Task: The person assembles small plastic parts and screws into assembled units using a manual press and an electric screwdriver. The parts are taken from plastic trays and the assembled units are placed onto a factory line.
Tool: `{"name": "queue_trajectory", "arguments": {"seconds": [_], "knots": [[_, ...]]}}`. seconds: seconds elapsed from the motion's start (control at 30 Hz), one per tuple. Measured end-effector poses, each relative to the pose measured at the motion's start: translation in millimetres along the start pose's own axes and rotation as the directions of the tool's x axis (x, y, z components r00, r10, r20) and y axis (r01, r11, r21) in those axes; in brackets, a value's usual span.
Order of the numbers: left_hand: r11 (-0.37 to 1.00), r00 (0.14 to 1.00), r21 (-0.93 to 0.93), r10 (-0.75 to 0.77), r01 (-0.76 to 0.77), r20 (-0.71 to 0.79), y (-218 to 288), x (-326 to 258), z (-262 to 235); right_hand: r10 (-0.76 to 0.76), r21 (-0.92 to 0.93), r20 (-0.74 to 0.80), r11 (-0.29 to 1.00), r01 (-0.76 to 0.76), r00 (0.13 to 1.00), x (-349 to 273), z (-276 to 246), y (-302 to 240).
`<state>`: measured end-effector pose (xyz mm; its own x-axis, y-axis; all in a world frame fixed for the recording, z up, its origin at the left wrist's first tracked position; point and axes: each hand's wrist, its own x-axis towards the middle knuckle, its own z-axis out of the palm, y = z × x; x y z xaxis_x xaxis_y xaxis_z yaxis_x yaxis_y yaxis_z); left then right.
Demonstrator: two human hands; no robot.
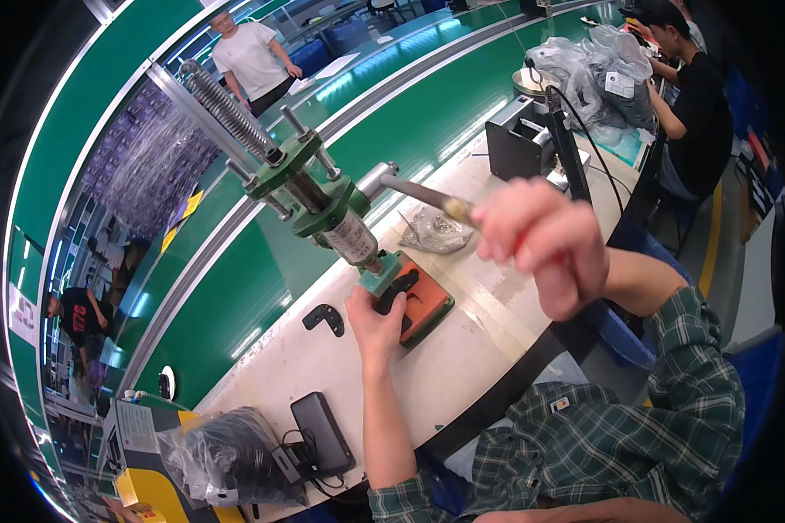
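A green hand press (pixel 323 205) with a coil spring (pixel 227 105) stands on the white worktable. Its lever (pixel 427 197) reaches out to the right, and my right hand (pixel 545 244) is wrapped round the end of it. Beneath the ram, a small black curved part (pixel 399 290) lies on the orange-topped base (pixel 432 301). My left hand (pixel 377 324) pinches this part between thumb and fingers at the base's left edge. Another black curved part (pixel 324 321), with small holes, lies on the table left of my left hand.
A clear bag of small parts (pixel 436 229) lies behind the base. At the lower left are a black power adapter box (pixel 323 433) and a bag of dark items (pixel 231 453). A black device (pixel 532 139) and plastic bags (pixel 597 74) stand at right, near a seated co-worker (pixel 702 113). A green conveyor runs behind.
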<state>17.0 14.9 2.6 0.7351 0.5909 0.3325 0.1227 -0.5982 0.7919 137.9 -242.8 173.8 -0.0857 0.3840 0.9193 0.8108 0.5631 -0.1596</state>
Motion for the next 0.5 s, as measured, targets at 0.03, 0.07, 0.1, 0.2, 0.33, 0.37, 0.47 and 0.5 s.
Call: {"name": "queue_trajectory", "arguments": {"seconds": [0.03, 0.07, 0.1, 0.2, 0.33, 0.37, 0.47, 0.5], "knots": [[1.000, 1.000, -0.002, 0.006, -0.006, -0.020, -3, -2, -6, -0.028, -0.026, -0.027, 0.999, 0.027, 0.999, 20, 2, 6], [1.000, 1.000, -0.016, 0.019, -0.019, -0.002, -1, 1, 2, -0.043, -0.094, -0.046, 0.995, 0.039, 0.998, 32, -4, 7], [1.000, 1.000, -0.016, 0.024, -0.024, 0.001, -2, 1, 2, -0.044, -0.093, -0.048, 0.995, 0.040, 0.998, 41, -4, 9], [1.000, 1.000, -0.018, 0.023, -0.023, 0.000, -2, 1, 1, 0.057, 0.042, -0.086, 0.998, -0.054, 0.995, 53, -4, 10], [0.999, 1.000, -0.037, 0.012, -0.013, -0.020, -3, 0, -2, 0.050, 0.050, -0.059, 0.998, -0.047, 0.997, 54, -3, 10], [0.999, 1.000, -0.039, 0.014, -0.014, -0.016, -4, 1, -1, 0.056, 0.057, -0.054, 0.997, -0.053, 0.997, 54, -4, 9], [1.000, 1.000, -0.018, 0.002, -0.002, -0.003, -8, 3, 1, 0.056, 0.057, -0.045, 0.997, -0.054, 0.997, 53, -4, 11], [1.000, 1.000, 0.018, 0.010, -0.010, 0.003, -9, 2, -1, 0.053, 0.058, -0.046, 0.997, -0.051, 0.998, 53, -4, 11]]}}
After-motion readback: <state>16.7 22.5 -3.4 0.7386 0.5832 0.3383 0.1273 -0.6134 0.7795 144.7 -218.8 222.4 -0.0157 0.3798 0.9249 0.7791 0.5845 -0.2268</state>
